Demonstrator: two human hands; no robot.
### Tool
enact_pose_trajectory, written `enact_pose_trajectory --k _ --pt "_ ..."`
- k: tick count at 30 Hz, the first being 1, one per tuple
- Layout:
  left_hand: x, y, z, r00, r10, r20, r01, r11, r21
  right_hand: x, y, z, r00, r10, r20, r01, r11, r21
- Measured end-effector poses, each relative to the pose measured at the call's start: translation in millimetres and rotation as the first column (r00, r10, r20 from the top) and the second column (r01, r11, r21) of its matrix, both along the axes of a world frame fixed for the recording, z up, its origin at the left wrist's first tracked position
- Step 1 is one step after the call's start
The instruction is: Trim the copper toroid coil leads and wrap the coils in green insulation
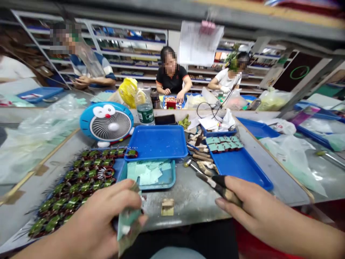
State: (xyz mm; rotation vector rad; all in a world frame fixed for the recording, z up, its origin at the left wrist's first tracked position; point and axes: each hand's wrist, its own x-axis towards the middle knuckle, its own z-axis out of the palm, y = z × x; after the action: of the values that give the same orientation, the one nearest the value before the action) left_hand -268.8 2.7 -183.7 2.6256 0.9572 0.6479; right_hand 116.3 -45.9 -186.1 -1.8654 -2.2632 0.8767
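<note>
My left hand is closed around a pale green, card-like piece, held above the front edge of the bench. Its lower end is blurred and partly covered by my fingers. In my right hand is a slim tool with a dark flat blade and a wooden handle, pointing left over the bench. A black cover sits on one fingertip. Close to my left hand, a tray of several dark wound coils with green tops stands at the left. Pale green cards lie loose in a teal tray beyond it.
A blue tray stands behind the teal one. Another blue tray at right bears several green-topped pieces. Tools and a small hammer lie between. A fan and bottle stand behind; co-workers sit opposite.
</note>
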Motion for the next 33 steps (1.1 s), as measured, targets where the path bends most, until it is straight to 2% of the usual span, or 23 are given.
enact_pose_trajectory --k 4,10,25,33 --pt "22.0 -0.8 -14.5 0.997 -0.066 0.039 0.069 0.995 -0.068 -33.5 12.0 18.3 0.993 0.057 -0.104 -0.068 0.993 -0.102" --pt "30.7 -12.3 -25.4 0.996 0.062 0.065 -0.049 0.980 -0.195 -51.0 10.9 11.2 0.961 0.182 -0.208 -0.217 0.963 -0.162" --pt "46.5 -11.0 -20.7 0.994 -0.100 0.045 0.108 0.963 -0.247 -53.6 18.8 16.4 0.922 0.341 -0.184 -0.360 0.929 -0.084" --pt "48.4 -9.5 -16.6 0.978 -0.202 0.046 0.208 0.953 -0.222 -50.7 22.0 24.1 0.921 0.373 -0.112 -0.386 0.912 -0.140"
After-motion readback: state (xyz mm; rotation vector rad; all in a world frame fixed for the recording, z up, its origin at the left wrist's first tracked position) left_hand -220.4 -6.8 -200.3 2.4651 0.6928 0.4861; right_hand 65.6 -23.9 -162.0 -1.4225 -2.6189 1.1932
